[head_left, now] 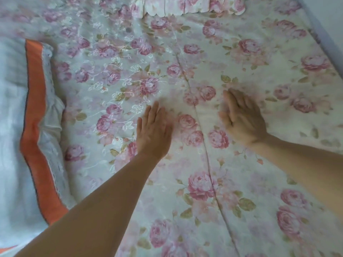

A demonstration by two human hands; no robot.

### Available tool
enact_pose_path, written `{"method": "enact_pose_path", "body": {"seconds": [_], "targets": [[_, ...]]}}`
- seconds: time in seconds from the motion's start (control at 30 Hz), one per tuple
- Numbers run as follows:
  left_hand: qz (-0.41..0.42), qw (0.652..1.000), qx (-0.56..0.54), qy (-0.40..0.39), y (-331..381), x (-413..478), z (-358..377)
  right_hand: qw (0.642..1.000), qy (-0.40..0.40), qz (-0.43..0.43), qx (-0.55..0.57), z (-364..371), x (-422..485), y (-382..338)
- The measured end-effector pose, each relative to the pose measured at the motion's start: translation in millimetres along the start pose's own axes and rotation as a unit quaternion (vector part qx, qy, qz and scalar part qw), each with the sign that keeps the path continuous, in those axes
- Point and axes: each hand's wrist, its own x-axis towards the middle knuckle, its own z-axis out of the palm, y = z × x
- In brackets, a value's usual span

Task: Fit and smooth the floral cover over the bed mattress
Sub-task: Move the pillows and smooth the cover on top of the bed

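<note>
While keeping the left hand (154, 132) and right hand (241, 119) open, fingers straight and holding nothing, on the floral cover (250, 58) spread across the mattress, sweep outward from the raised crease (202, 138) between them, toward the orange-banded pillow (35, 108) and the opposite edge, pressing evenly.

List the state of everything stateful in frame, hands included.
left hand: open, flat on the cover.
right hand: open, fingers straight, blurred.
floral cover: spread out, long crease running between the hands.
white quilt with orange band: bunched at the left.
</note>
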Motion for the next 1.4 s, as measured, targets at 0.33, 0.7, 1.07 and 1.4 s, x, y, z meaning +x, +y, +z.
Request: {"method": "enact_pose_path", "body": {"seconds": [0.33, 0.7, 1.07, 1.4], "targets": [[-0.037, 0.998, -0.042, 0.035, -100, -14, -75, 0.986, -0.067, -0.097, 0.12, 9, 7, -180], [-0.114, 0.975, -0.009, 0.189, -238, -44, -176, 0.955, -0.152, -0.108, 0.229, -19, 45, -390], [-0.503, 0.847, -0.118, 0.127, -412, -122, -196, 0.948, -0.223, -0.016, 0.225, 3, 56, -519], [-0.52, 0.741, -0.375, 0.197, -437, -119, -215, 0.91, -0.249, 0.125, 0.307, 9, 75, -519]]}}
